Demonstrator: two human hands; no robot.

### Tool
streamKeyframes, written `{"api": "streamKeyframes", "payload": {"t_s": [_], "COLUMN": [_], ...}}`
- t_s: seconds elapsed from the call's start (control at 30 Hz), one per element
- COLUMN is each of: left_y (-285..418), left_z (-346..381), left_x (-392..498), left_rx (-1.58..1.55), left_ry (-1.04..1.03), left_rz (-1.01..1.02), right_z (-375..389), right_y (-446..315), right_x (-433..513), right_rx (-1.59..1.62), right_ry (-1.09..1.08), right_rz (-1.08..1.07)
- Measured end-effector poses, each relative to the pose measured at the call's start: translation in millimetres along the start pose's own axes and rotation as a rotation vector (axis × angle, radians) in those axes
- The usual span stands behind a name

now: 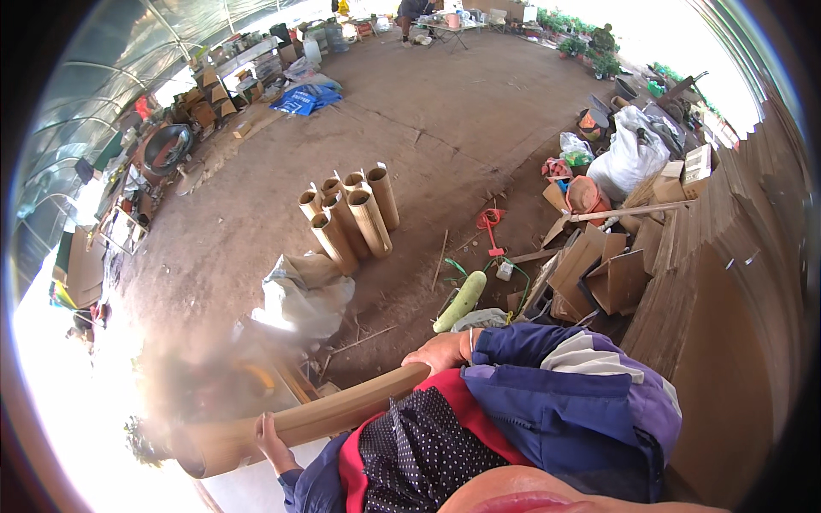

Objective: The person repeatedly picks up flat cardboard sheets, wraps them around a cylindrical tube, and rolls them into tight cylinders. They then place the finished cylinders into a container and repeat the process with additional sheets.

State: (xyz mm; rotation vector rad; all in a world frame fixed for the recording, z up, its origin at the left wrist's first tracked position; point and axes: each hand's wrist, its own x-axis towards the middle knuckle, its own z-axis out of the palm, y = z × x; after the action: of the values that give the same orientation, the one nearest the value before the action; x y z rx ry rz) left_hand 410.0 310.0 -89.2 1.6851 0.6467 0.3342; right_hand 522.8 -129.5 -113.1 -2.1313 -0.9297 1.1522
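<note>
A long brown cardboard-like tube (333,410) lies slantwise across the front of my body, its wide open end at the lower left. My left hand (274,442) rests against the tube's side near that wide end, fingers on its upper edge. At the other, narrower end, my right hand (437,353) is closed around the tube, with a bracelet at the wrist. Several similar tubes (369,221) stand upright in a group on the dirt floor ahead, white tabs at their top rims. Glare blurs the area beyond the tube's left end.
A whitish woven sack (308,295) lies close in front. A pale green gourd (460,301) and a red plastic item (490,227) are on the ground. Cardboard boxes (587,269) and stacked cardboard sheets (712,288) line the right. A person (414,13) is beside a far table (449,27).
</note>
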Motion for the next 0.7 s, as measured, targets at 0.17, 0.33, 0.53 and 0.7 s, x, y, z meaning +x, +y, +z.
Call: {"api": "streamKeyframes", "payload": {"t_s": [0.17,0.33,0.53,0.7], "left_y": [35.0,70.8,62.7,39.8], "left_z": [22.4,56.3,139.6,195.3], "left_x": [18.8,37.6,0.0,-42.8], "left_rx": [-0.043,-0.144,-0.379,-0.774], "left_ry": [-0.042,0.056,-0.364,-0.721], "left_rz": [0.097,0.262,-0.051,-0.124], "right_z": [16.4,39.5,28.5,7.6], "right_y": [2.0,23.2,15.1,-26.9], "right_x": [-13.1,-36.8,-21.6,-10.7], "right_rx": [0.103,0.299,0.386,0.255], "right_ry": [0.146,0.476,0.772,0.630], "right_rz": [0.008,0.069,-0.088,-0.182]}}
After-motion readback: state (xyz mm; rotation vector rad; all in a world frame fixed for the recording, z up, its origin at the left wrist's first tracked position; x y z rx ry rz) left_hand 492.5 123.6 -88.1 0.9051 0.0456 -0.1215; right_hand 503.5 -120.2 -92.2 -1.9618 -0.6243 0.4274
